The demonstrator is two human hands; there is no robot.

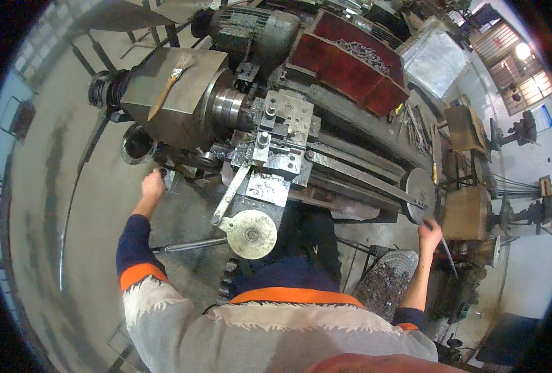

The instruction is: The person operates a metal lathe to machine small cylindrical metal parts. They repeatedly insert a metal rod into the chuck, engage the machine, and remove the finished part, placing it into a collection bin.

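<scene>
Before me stands a small metal lathe-like machine with a square headstock (164, 93), a shiny spindle collar (228, 109) and a tool post block (282, 118) strewn with metal chips. My left hand (153, 184) is closed below the headstock; what it grips is mostly hidden, though a dark bit shows by the fingers. Far to the right, my right hand (429, 236) wraps round a dark handle (427, 222) at the lower edge of a round steel disc (419, 188). A flat bar (360, 176) links that disc to the tool post.
A wooden-handled brush (166, 93) lies on the headstock. Behind are a motor (251, 31) and a dark red box (344, 68) holding metal shavings. Nearer me, a flat lever (230, 196) meets a pale round plate (251, 234). A heap of chips (385, 283) sits by my right forearm.
</scene>
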